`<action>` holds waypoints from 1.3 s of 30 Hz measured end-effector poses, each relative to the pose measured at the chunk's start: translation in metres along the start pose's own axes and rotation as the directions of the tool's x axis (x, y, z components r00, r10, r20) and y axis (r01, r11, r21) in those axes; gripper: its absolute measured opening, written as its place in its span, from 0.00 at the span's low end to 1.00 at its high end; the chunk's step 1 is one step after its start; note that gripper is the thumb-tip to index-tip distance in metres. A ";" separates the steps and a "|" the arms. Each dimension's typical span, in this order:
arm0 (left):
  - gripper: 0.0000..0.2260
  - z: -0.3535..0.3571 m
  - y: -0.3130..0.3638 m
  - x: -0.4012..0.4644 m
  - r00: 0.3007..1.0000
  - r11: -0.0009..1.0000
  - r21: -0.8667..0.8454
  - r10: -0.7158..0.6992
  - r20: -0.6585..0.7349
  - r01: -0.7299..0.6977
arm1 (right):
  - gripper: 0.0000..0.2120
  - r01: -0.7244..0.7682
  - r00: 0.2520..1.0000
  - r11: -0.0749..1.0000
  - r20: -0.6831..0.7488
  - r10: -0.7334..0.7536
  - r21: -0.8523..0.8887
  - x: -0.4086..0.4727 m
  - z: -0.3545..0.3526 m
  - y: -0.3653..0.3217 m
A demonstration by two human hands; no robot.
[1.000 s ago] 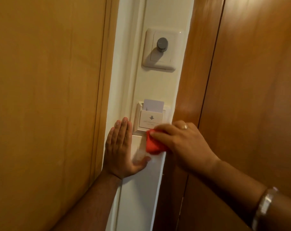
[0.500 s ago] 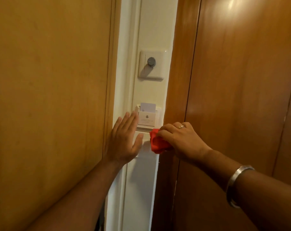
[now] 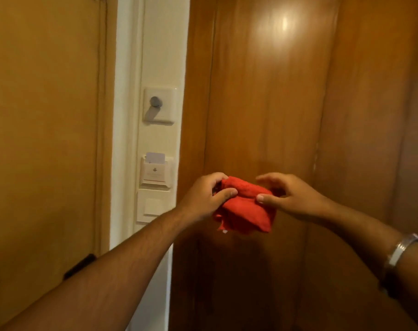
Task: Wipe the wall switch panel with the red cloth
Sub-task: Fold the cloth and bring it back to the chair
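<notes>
Both hands hold red cloth in air, in front of wood door, right of switch. Left hand pinches left edge. Right hand pinches right edge, thumb on top. Cloth apart from switch.

A soft red cloth with a fuzzy, matt nap, like towelling, bunched into folds. Behind it, a reddish-brown wooden door – smooth and varnished, glossy enough to carry a bright patch of reflected light. To the left, a paler yellow-brown wooden panel, smooth with a duller satin finish. Between them, a cream painted wall strip, matt. On it, a smooth white plastic wall switch panel, a white plastic key-card holder – a pale card in its slot – and a white plastic plate with a grey knob. A shiny silver metal bracelet.
</notes>
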State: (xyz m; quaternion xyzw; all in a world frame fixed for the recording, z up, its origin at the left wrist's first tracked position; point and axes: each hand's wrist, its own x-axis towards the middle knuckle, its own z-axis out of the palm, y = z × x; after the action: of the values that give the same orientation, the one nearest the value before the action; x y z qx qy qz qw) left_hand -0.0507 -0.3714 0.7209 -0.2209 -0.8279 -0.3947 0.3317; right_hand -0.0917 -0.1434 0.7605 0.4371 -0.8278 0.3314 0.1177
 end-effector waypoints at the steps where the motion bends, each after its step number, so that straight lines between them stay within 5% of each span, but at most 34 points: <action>1: 0.08 0.008 0.001 0.001 0.999 1.000 -0.018 0.005 0.033 -0.004 | 0.23 0.030 0.999 0.997 -0.007 -0.031 -0.066 -0.003 -0.009 0.005; 5: 0.08 0.027 -0.001 0.018 0.985 1.000 0.002 0.019 0.172 -0.020 | 0.13 0.016 1.000 0.960 0.003 -0.015 -0.281 -0.016 -0.026 0.014; 10: 0.26 0.061 0.006 0.053 0.907 0.997 -0.006 0.074 0.415 -0.078 | 0.14 -0.089 0.995 0.927 -0.073 0.066 -0.365 -0.026 -0.039 0.030; 14: 0.16 0.105 0.013 0.082 0.848 0.960 0.061 0.209 0.488 -0.272 | 0.13 -0.219 0.975 0.871 -0.124 0.182 -0.441 -0.048 -0.054 0.052; 22: 0.18 0.206 0.042 0.099 0.719 0.885 0.049 0.342 0.605 -0.463 | 0.13 -0.455 0.890 0.747 -0.263 0.372 -0.485 -0.128 -0.080 0.101; 27: 0.16 0.285 0.051 0.082 0.766 0.947 -0.082 0.301 0.568 -0.311 | 0.11 -0.538 0.842 0.686 -0.356 0.406 -0.490 -0.193 -0.092 0.143; 31: 0.14 0.370 0.042 0.033 0.720 0.974 -0.207 0.211 0.662 -0.095 | 0.14 -0.638 0.768 0.682 -0.357 0.531 -0.357 -0.273 -0.066 0.192; 39: 0.12 0.538 -0.037 -0.199 0.384 0.897 -0.070 -0.115 0.916 0.435 | 0.10 -0.908 0.401 0.416 -0.202 0.893 0.037 -0.474 0.110 0.285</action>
State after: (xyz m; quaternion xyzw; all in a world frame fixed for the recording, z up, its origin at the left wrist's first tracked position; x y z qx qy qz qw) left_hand -0.1397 0.0165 0.3062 -0.3006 -0.8299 -0.3873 -0.2664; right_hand -0.0297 0.2040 0.3210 -0.1167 -0.9295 0.3496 0.0159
